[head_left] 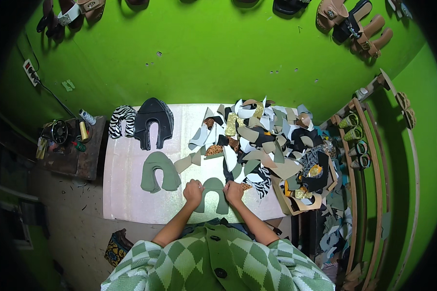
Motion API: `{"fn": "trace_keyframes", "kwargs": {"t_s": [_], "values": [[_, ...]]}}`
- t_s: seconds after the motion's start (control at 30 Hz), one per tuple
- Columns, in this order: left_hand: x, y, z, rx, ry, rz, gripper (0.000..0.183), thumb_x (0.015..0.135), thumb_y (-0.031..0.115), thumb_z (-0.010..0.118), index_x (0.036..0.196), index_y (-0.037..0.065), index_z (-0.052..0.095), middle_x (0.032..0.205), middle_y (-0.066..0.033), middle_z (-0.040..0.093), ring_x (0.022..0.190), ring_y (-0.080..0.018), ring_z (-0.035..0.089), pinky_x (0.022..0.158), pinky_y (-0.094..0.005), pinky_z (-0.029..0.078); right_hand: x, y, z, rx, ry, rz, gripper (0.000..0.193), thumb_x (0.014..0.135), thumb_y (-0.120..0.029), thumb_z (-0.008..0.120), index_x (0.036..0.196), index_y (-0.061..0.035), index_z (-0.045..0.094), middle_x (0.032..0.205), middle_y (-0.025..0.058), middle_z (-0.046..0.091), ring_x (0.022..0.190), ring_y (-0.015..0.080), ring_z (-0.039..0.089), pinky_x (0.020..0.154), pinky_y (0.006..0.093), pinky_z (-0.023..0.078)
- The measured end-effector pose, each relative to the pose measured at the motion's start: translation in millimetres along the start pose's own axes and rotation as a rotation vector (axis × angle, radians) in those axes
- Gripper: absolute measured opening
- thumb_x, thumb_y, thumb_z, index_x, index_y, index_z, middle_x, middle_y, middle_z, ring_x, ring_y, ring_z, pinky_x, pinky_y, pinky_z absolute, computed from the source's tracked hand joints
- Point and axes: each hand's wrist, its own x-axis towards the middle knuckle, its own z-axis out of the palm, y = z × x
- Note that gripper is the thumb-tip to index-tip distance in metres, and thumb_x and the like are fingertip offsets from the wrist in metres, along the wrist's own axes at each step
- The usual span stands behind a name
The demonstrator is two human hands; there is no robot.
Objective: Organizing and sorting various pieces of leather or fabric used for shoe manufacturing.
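Observation:
A green horseshoe-shaped piece [213, 183] lies at the near edge of the table, its rounded end pointing away from me. My left hand [193, 192] is closed at its left edge, fingers curled and pinching there. On the opposite edge, my right hand [233, 192] is closed too, beside a dark strip and a small leopard-print scrap [246, 186]. A stack of similar green horseshoe-shaped pieces [160, 172] sits to the left of my left hand. Farther back are a black stack [154, 121] and a zebra-print stack [122, 121] of the same shape.
A large heap of mixed scraps [267, 138] covers the right of the pale table [126, 189]. At far left, a sewing machine [59, 131] and thread spools [87, 116] occupy a small table. Sandals [332, 17] hang on the green wall; a wooden rack [369, 160] stands right.

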Motion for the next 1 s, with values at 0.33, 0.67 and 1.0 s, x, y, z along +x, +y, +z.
{"fn": "trace_keyframes", "kwargs": {"t_s": [0.33, 0.67, 1.0], "values": [[0, -2, -9, -0.157, -0.044, 0.064, 0.018, 0.071, 0.019, 0.072, 0.081, 0.007, 0.064, 0.075, -0.0097, 0.065, 0.073, -0.0279, 0.063, 0.065, -0.0392, 0.048, 2, 5, -3, 0.176, -0.070, 0.046, 0.018, 0.068, -0.014, 0.074, 0.082, -0.0046, 0.067, 0.072, 0.0108, 0.065, 0.071, 0.0255, 0.064, 0.068, 0.0349, 0.049], [14, -45, -37, -0.561, -0.112, 0.145, 0.021, 0.076, 0.017, 0.071, 0.090, 0.001, 0.065, 0.079, -0.0108, 0.066, 0.069, -0.0186, 0.064, 0.062, -0.0301, 0.050, 10, -17, -8, 0.550, -0.222, -0.018, 0.017, 0.078, -0.015, 0.068, 0.085, 0.0003, 0.067, 0.068, 0.0046, 0.063, 0.061, 0.0117, 0.058, 0.058, 0.0269, 0.047], [30, -114, -157, -0.813, -0.096, -0.147, 0.020, 0.078, 0.014, 0.071, 0.094, 0.003, 0.065, 0.082, -0.0014, 0.058, 0.064, -0.0070, 0.054, 0.048, -0.0204, 0.045, 12, -150, -9, 0.920, -0.605, -0.102, 0.015, 0.084, -0.015, 0.065, 0.091, -0.0023, 0.060, 0.069, -0.0012, 0.061, 0.053, 0.0045, 0.052, 0.046, 0.0200, 0.042]]}}
